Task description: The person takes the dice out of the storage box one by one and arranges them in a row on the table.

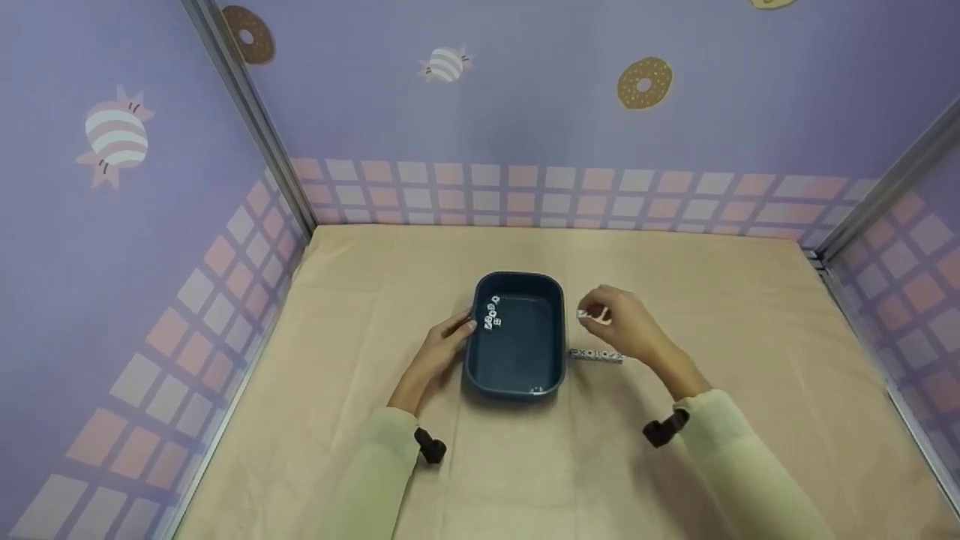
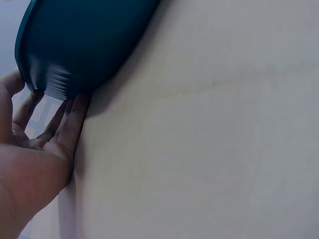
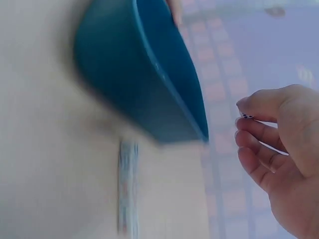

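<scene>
A dark blue plastic bin [image 1: 517,386] stands on the cloth-covered table, with several small white dice [image 1: 491,313] inside along its left wall. My left hand [image 1: 441,351] holds the bin's left side, thumb at the rim and fingers against the outer wall, as the left wrist view [image 2: 35,154] of that hand shows. To the right of the bin, my right hand [image 1: 619,319] is raised and pinches one white die with dark dots [image 3: 246,116] between thumb and index finger. A straight row of dice [image 1: 596,355] lies below that hand, beside the bin's right wall.
Beige cloth [image 1: 375,277] covers the table. Patterned walls [image 1: 517,97] with metal corner posts [image 1: 255,112] enclose the back and both sides. A dark wrist device [image 1: 665,428] sits at each sleeve cuff.
</scene>
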Available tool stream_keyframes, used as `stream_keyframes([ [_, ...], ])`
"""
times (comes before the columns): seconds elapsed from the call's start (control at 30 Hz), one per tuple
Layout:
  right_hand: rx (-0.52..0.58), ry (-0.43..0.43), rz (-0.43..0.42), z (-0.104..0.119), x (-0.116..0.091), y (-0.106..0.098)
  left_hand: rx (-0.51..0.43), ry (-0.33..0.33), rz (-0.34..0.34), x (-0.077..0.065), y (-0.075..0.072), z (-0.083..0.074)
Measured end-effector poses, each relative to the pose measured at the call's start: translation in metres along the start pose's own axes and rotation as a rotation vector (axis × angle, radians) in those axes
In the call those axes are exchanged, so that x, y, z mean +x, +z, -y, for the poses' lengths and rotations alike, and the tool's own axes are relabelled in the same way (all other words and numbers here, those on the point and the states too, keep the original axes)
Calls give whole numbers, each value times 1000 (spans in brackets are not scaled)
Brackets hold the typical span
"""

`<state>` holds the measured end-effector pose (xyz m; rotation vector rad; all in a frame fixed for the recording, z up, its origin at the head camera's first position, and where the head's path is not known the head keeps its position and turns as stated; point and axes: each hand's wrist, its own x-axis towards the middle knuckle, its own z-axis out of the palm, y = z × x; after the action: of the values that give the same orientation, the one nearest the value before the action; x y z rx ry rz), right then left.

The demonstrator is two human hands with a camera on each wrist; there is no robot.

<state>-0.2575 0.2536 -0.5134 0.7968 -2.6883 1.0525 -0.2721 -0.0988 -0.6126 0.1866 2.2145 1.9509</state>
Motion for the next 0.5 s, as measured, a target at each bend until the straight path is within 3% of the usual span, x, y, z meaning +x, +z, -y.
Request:
stream_keyframes([
  [0.1, -21, 64, -15, -25, -22, -17, 7, 6, 3, 1, 0, 0],
  [0.2, -35, 138, -12, -49, -43, -22, 1, 15, 8, 1, 0, 0],
  [0.33, -34, 209, 12, -71, -65, -15, -31, 2, 16, -1, 0, -1],
  [0.5, 12, 264, 33, -82, -78, -3, -64, -25, 13, -1, 2, 0],
])
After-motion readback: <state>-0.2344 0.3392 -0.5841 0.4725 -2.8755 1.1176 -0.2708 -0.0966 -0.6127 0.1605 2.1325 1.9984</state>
